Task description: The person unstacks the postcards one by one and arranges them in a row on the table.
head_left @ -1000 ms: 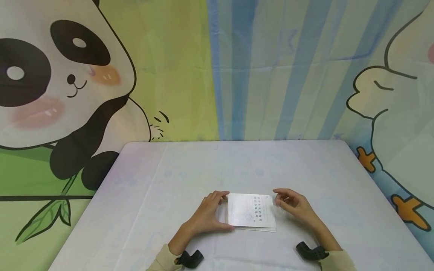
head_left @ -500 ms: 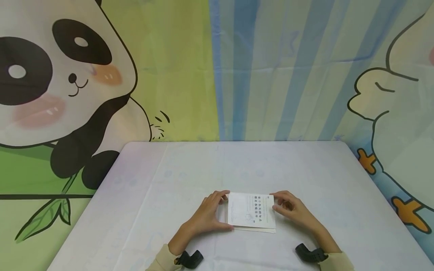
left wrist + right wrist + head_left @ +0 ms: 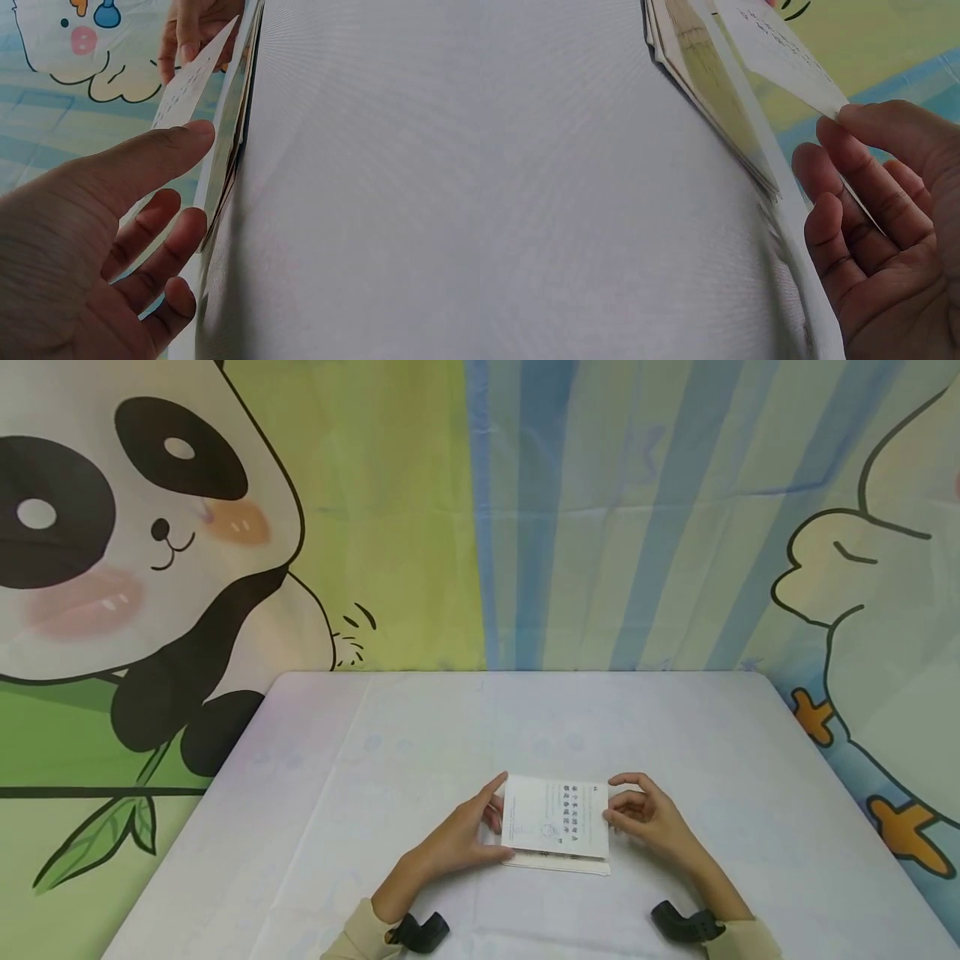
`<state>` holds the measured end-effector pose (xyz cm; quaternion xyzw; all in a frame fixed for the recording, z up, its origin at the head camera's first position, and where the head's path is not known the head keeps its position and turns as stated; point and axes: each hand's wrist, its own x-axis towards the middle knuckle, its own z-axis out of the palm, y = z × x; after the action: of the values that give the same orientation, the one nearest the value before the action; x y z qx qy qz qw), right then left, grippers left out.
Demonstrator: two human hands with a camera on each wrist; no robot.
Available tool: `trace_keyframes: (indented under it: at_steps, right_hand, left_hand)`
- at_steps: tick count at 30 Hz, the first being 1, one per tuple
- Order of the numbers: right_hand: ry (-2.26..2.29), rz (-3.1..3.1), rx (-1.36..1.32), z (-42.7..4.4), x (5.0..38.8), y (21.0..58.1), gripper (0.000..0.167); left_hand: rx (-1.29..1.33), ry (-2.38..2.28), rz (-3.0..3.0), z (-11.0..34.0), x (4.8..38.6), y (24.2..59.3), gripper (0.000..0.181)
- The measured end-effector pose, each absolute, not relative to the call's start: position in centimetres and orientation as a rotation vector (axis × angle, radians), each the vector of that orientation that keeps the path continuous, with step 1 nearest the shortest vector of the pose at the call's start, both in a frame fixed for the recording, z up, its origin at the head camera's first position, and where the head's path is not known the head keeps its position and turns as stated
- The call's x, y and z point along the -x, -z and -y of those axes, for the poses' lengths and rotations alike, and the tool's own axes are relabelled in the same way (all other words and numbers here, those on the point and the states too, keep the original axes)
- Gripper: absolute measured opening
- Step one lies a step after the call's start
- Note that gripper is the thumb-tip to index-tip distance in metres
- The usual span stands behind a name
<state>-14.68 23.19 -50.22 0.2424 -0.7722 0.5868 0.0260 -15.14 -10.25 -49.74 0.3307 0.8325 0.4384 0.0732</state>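
Observation:
A small booklet with white pages and dark printed characters lies on the table, its top page (image 3: pixel 555 818) raised above the pages below (image 3: pixel 562 862). The right hand (image 3: pixel 654 814) pinches the right edge of that lifted page (image 3: pixel 787 56) between thumb and finger; the right wrist view shows the right hand (image 3: pixel 892 202) with its other fingers loosely bent. At the booklet's left side is the left hand (image 3: pixel 461 839), fingers spread, thumb by the lower left corner. In the left wrist view, the thumb of the left hand (image 3: pixel 127 217) lies along the page edges (image 3: pixel 225 150).
A white cloth covers the table (image 3: pixel 360 760). Behind it hangs a curtain (image 3: pixel 390 510) with a panda, stripes and a pale cartoon figure. A black band device (image 3: pixel 422 935) is at the left wrist, another (image 3: pixel 686 922) at the right.
The right hand has moved left to the booklet's edge and now pinches the top page, which has risen from the pages below. The left hand's fingers have shifted slightly.

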Motion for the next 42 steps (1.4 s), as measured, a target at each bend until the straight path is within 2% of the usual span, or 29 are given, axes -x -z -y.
trace_keyframes:
  at_steps: [5, 9, 16, 23, 42]
  right_hand:
    - [-1.862, 2.298, -0.694, -23.0, 14.9, 50.0, 0.030]
    - [-1.833, 2.274, -0.673, -22.6, 14.9, 50.1, 0.028]
    - [-1.802, 2.248, -0.785, -21.3, 14.6, 50.1, 0.045]
    - [-1.818, 2.308, -0.769, -20.4, 14.5, 49.6, 0.062]
    - [-1.823, 2.348, -0.816, -18.4, 15.4, 49.6, 0.074]
  left_hand:
    - [-1.027, -1.342, -2.450, 10.2, 15.7, 49.6, 0.105]
    - [-0.964, -1.334, -2.465, 10.2, 15.7, 49.5, 0.103]
    - [-0.881, -1.317, -2.553, 10.6, 15.4, 49.1, 0.103]
    - [-0.816, -1.335, -2.598, 11.0, 15.7, 48.6, 0.099]
    - [-0.746, -1.381, -2.658, 12.6, 16.7, 48.7, 0.097]
